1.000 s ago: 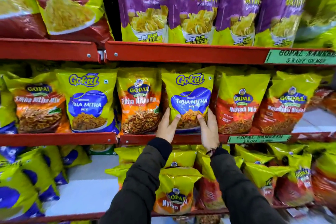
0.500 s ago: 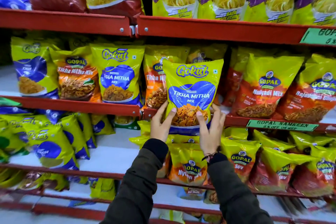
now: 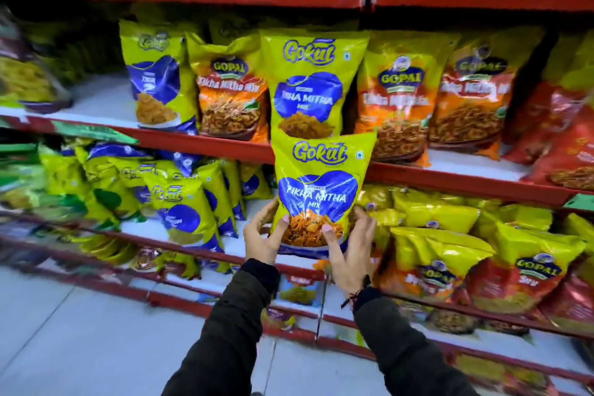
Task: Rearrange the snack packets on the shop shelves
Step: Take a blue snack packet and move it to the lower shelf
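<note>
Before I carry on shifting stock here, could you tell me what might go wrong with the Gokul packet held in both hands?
The held Gokul packet is pinched only near its bottom by the left hand and right hand, so its top may flop over. It could also knock the standing Gokul packet behind it off the red shelf.

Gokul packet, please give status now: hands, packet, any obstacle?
Both hands, left and right, grip Gokul packet at its bottom. Packet upright, off the shelf. No obstacle seen.

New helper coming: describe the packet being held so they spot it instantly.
Find the red middle shelf. In front of its edge, both hands hold a yellow Gokul Tikha Mitha packet by its bottom. Unlike its twin standing behind, it is off the shelf.
</note>
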`<state>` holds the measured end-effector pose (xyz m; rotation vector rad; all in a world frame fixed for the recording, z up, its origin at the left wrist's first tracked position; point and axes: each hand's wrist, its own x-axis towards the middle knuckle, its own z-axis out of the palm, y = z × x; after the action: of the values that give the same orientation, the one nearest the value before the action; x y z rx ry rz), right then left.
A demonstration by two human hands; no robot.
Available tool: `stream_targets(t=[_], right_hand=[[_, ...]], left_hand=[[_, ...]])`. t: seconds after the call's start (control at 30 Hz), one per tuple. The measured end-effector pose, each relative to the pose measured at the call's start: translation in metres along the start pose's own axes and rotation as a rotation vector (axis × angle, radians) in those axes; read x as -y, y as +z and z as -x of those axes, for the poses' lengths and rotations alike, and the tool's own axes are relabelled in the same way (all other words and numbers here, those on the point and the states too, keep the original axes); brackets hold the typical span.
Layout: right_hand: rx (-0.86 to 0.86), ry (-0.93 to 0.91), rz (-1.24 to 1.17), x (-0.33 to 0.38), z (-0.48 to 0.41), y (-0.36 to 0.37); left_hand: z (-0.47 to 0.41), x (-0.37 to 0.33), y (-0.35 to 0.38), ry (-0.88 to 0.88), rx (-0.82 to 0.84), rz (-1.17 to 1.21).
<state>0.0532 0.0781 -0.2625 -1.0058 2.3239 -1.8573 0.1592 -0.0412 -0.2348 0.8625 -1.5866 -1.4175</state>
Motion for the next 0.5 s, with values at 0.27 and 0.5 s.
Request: stream_targets(t=[0.27, 0.5], right_hand=[[0.148, 0.219, 0.09, -0.05, 0.031, 0.087], [0.289, 0.53, 0.152, -0.097, -0.011, 0.136]], left_hand=[[-0.043, 0.103, -0.064, -0.321, 0.146, -0.041], [-0.107, 0.164, -0.052, -0.525, 0.262, -0.062]])
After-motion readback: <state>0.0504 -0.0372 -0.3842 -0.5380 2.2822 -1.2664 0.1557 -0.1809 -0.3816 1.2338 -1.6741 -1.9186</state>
